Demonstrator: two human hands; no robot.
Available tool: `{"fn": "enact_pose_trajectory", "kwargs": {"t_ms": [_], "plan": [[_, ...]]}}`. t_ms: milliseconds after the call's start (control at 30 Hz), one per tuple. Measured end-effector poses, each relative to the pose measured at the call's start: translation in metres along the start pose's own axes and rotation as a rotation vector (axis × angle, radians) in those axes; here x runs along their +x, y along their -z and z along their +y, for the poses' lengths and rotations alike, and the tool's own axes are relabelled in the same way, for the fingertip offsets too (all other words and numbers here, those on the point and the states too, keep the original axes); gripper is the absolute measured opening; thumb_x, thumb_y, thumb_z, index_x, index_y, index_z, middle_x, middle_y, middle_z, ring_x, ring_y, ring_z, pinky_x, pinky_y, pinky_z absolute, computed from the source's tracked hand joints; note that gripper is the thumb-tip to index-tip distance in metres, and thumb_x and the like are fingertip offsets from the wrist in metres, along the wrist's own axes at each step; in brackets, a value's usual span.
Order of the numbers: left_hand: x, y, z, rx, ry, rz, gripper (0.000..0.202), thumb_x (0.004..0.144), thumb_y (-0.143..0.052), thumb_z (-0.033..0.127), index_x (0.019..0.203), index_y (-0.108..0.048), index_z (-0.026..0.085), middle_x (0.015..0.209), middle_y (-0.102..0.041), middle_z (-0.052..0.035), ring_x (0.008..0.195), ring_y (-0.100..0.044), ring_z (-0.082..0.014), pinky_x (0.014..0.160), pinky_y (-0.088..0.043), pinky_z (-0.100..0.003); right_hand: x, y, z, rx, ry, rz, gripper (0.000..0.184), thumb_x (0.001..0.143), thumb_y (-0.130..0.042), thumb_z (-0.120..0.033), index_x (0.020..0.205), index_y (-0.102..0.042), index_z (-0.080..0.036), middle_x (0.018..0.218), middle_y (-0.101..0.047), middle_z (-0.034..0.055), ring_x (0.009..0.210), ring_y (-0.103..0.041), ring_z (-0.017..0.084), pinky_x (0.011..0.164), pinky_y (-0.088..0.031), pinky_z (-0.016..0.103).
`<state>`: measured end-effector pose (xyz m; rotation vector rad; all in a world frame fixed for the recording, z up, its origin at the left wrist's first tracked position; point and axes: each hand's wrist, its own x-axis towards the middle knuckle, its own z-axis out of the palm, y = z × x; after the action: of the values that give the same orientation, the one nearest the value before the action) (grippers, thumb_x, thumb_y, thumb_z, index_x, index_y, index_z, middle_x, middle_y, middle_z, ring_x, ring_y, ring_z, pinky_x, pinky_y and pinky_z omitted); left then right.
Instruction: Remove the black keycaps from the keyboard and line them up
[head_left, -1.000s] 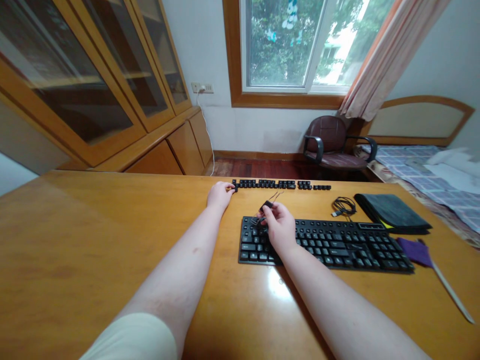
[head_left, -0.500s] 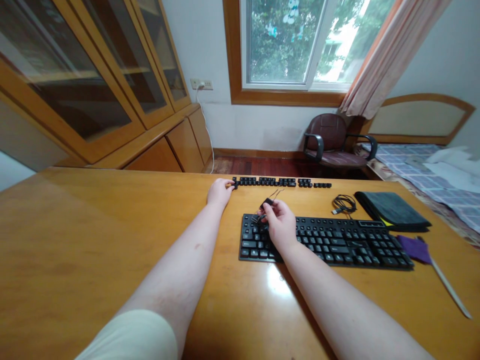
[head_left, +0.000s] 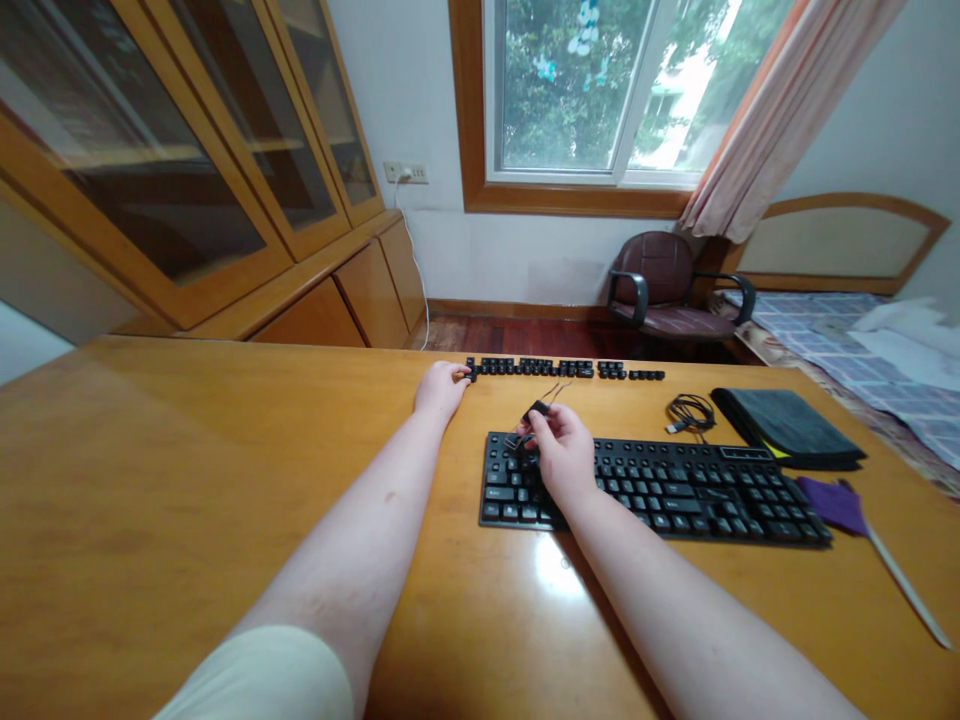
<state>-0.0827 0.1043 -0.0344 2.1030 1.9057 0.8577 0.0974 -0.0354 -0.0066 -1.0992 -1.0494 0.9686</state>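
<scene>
A black keyboard (head_left: pixel 675 495) lies on the desk, with bare switches showing along its top rows and caps on the lower ones. My right hand (head_left: pixel 564 455) is closed on a keycap puller (head_left: pixel 538 409) with a black handle and thin wire loops, above the keyboard's upper left. Several loose keycaps (head_left: pixel 534 367) stand in a row near the desk's far edge. At the left end of that row, my left hand (head_left: pixel 441 388) pinches a black keycap (head_left: pixel 471 374) at its fingertips, down at the desk surface.
A coiled black cable (head_left: pixel 690 412) lies behind the keyboard. To the right are a folded dark cloth (head_left: pixel 787 425), a purple cloth (head_left: pixel 834 503) and a slim pale stick (head_left: pixel 907 590). Beyond the wooden desk (head_left: pixel 225 450) stands an office chair (head_left: pixel 660 285).
The whole view has shifted slightly, with things sitting a little lower in the picture. Both hands keep nearly the same places and grips.
</scene>
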Motion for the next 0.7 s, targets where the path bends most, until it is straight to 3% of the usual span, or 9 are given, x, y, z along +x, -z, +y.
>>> {"fn": "enact_pose_trajectory", "kwargs": {"t_ms": [700], "plan": [[-0.0009,0.0010,0.0011,-0.006,0.034,-0.020,0.022,0.072,-0.063,0.027,0.094,-0.069,0.024,0.098,-0.062,-0.0039,0.094,-0.058,-0.0196,0.086,-0.044,-0.029,0.0003,-0.0001,0.0002,0.006,0.003,-0.002,0.023,0.078,-0.057,-0.040,0.084,-0.055,-0.017,0.071,-0.064,0.0023,0.065,-0.063,0.015,0.050,-0.048,0.024]]}}
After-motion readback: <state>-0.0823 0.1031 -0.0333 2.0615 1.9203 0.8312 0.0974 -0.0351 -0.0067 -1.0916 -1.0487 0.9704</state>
